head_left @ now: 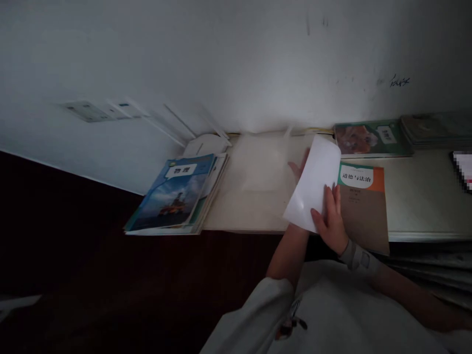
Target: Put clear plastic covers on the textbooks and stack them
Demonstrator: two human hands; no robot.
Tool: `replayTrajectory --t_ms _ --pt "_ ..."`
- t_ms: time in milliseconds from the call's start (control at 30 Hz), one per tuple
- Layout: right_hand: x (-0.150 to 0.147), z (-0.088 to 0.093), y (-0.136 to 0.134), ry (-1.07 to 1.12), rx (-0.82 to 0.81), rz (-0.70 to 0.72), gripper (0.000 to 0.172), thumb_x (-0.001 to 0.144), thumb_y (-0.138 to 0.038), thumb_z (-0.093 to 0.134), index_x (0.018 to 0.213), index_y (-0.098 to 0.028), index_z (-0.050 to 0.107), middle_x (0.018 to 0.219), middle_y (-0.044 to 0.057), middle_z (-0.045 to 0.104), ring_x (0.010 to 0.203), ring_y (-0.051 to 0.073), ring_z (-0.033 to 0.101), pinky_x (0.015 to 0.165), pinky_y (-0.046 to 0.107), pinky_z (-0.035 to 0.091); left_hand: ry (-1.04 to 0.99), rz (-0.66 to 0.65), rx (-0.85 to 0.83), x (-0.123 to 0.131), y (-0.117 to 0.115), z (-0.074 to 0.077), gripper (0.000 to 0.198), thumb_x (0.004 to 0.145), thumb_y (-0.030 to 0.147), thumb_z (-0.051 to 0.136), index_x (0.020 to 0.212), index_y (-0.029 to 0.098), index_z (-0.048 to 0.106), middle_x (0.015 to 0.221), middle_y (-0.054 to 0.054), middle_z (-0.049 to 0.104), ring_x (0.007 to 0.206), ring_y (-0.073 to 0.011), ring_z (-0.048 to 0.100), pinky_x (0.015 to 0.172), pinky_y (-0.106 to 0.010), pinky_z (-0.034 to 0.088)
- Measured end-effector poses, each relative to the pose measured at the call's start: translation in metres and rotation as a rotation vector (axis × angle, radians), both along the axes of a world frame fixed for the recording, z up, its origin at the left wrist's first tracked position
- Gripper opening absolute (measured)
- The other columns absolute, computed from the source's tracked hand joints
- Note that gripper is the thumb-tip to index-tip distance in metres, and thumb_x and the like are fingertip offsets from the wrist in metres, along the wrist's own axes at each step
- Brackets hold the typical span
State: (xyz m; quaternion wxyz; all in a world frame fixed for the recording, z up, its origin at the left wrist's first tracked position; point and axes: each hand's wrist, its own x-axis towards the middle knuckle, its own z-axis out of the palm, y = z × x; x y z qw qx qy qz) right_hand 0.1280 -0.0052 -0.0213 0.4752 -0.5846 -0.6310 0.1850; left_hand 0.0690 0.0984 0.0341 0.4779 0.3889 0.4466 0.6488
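A white sheet of paper (313, 184) is held up, slightly curled, over the pale desk (254, 196). My left hand (299, 169) is behind the sheet, only its fingertips showing at the sheet's left edge. My right hand (330, 219) lies on the sheet's lower right corner with fingers pressed against it, a grey band on the wrist. Just right of the sheet, a brown textbook (363, 206) with an orange and green title band lies on the desk, hanging over its front edge.
A stack of books topped by a blue textbook (173, 194) sits at the desk's left end, overhanging it. A green book (372, 137) and another stack (437, 129) lie against the white wall at the back right. Dark floor lies to the left.
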Motion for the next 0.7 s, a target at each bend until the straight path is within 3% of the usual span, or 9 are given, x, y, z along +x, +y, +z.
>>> replayTrajectory --t_ms 33,100,167,267,400,567,700 --pt "0.003 0.000 -0.001 -0.030 0.026 0.014 0.077 0.092 -0.041 0.048 0.153 -0.029 0.003 0.161 0.007 -0.005 0.146 0.032 0.008 0.112 0.059 0.028 -0.102 -0.049 -0.020 -0.006 0.005 0.003 0.075 0.076 0.071 0.042 0.107 0.007 0.065 0.107 -0.007 0.072 0.103 -0.0258 0.064 0.074 -0.032 0.056" --pt "0.008 0.000 -0.005 -0.133 0.098 0.109 0.081 0.088 -0.045 0.053 0.153 -0.031 0.006 0.161 0.005 -0.005 0.146 0.034 0.008 0.112 0.062 0.026 -0.374 -0.159 -0.083 -0.022 0.005 0.005 0.074 0.091 0.064 0.012 0.119 0.019 0.064 0.115 -0.005 0.070 0.109 -0.0204 0.064 0.091 -0.037 0.050" --pt "0.011 0.001 -0.010 -0.264 0.161 0.223 0.083 0.086 -0.047 0.056 0.153 -0.032 0.010 0.160 0.005 -0.002 0.146 0.035 0.008 0.112 0.064 0.022 -0.579 -0.227 -0.141 -0.038 -0.010 0.003 0.070 0.091 0.068 0.016 0.133 0.026 0.053 0.126 -0.006 0.064 0.117 -0.0246 0.060 0.101 -0.047 0.043" --pt "0.011 0.000 -0.015 -0.405 0.186 0.251 0.075 0.090 -0.041 0.050 0.153 -0.030 0.010 0.160 0.007 0.008 0.146 0.032 0.009 0.113 0.063 0.021 -0.635 -0.237 -0.160 -0.049 -0.050 -0.007 0.076 0.085 0.076 0.016 0.143 0.033 0.040 0.133 -0.006 0.059 0.128 -0.0275 0.050 0.109 -0.050 0.033" --pt "0.006 -0.003 -0.014 -0.512 0.184 0.234 0.065 0.094 -0.030 0.044 0.152 -0.029 0.014 0.156 0.009 0.024 0.146 0.028 0.013 0.114 0.064 0.017 -0.636 -0.212 -0.179 -0.044 -0.087 -0.017 0.085 0.076 0.084 0.015 0.143 0.038 0.039 0.142 -0.002 0.051 0.137 -0.0278 0.038 0.112 -0.047 0.030" --pt "0.008 -0.001 -0.014 -0.544 0.230 0.256 0.061 0.095 -0.018 0.039 0.152 -0.025 0.018 0.150 0.009 0.036 0.144 0.024 0.024 0.117 0.061 0.012 -0.687 -0.176 -0.245 -0.038 -0.088 -0.015 0.084 0.077 0.084 0.014 0.141 0.037 0.042 0.142 -0.001 0.051 0.138 -0.0264 0.037 0.113 -0.045 0.031" --pt "0.011 0.008 -0.009 -0.591 0.300 0.311 0.057 0.095 -0.014 0.034 0.150 -0.020 0.024 0.146 0.012 0.043 0.141 0.023 0.031 0.117 0.057 0.019 -0.745 -0.115 -0.317 -0.035 -0.086 -0.008 0.085 0.080 0.081 0.012 0.141 0.031 0.044 0.138 -0.005 0.055 0.134 -0.0251 0.042 0.112 -0.042 0.034"
